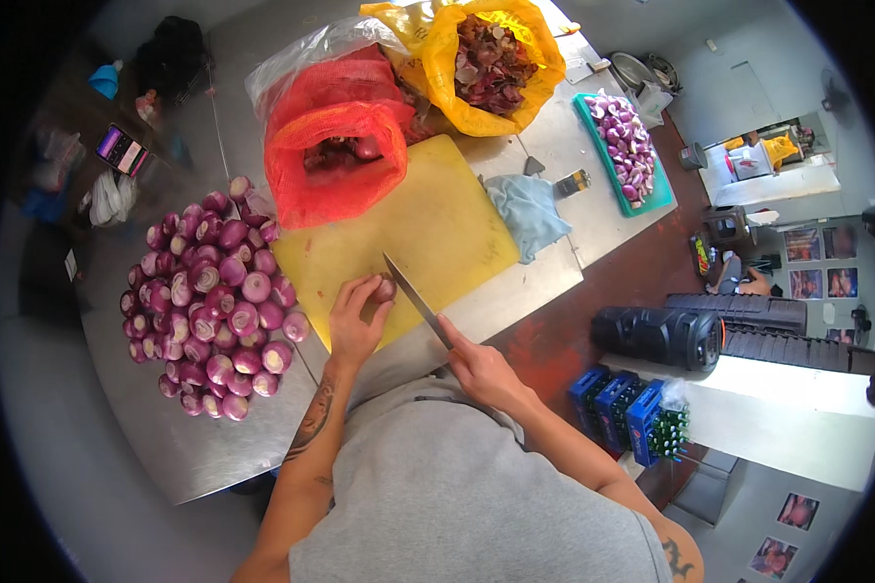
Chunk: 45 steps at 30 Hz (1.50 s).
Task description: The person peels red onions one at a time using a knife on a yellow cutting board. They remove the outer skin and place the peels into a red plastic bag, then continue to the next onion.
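My left hand [359, 313] grips a small red onion [384, 288] near the front edge of a yellow cutting board [452, 211]. My right hand [481, 368] holds a kitchen knife [417, 300] by its handle, the blade just right of the onion and its tip pointing away from me. A large heap of peeled red onions [205, 321] lies left of the board. Behind the board, an open red mesh sack [335, 175] holds more onions. A yellow plastic bag [437, 73] beside it is full of onion skins [492, 65].
A light blue cloth [529, 215] touches the board's right edge, with a small box [572, 184] beside it. Farther right, a green board [612, 171] bears cut onions [627, 146]. Blue bottle crates [616, 412] and a black speaker [656, 339] stand beyond the steel table [211, 466].
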Motion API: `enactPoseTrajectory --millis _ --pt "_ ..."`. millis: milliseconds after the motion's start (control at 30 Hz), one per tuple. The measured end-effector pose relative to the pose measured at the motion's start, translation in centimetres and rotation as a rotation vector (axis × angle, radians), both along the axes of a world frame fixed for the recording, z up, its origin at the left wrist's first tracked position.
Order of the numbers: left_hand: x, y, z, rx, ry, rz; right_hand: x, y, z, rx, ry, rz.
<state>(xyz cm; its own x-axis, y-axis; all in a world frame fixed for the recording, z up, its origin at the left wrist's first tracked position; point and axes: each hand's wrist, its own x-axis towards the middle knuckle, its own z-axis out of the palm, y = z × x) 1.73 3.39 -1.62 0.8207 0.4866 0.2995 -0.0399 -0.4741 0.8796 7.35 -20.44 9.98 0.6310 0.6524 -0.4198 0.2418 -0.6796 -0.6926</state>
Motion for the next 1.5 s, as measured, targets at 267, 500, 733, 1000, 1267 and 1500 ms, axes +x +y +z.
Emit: enactPoseTrajectory --millis 267,500,733,1000,1267,1500 --pt "-0.1 0.0 -0.2 -0.038 -0.019 0.016 0.3 0.6 -0.2 -0.015 -0.085 0.014" --pt "-0.4 -0.3 -0.4 0.022 -0.033 -0.033 2.0 1.7 0.2 -0.027 -0.258 0.189" --pt "-0.5 -0.5 -0.2 0.035 -0.010 -0.002 3.1 2.4 1.2 -0.111 -0.319 0.228" --pt "-0.5 -0.8 -0.3 -0.009 0.013 -0.014 2.2 2.9 1.4 -0.086 -0.286 0.249" --pt "-0.5 -0.7 -0.4 -0.009 -0.017 -0.023 2.1 2.7 2.0 -0.206 -0.357 0.229" --pt "-0.4 -0.7 -0.4 0.042 0.005 -0.045 3.5 2.4 1.7 -0.121 0.007 0.050"
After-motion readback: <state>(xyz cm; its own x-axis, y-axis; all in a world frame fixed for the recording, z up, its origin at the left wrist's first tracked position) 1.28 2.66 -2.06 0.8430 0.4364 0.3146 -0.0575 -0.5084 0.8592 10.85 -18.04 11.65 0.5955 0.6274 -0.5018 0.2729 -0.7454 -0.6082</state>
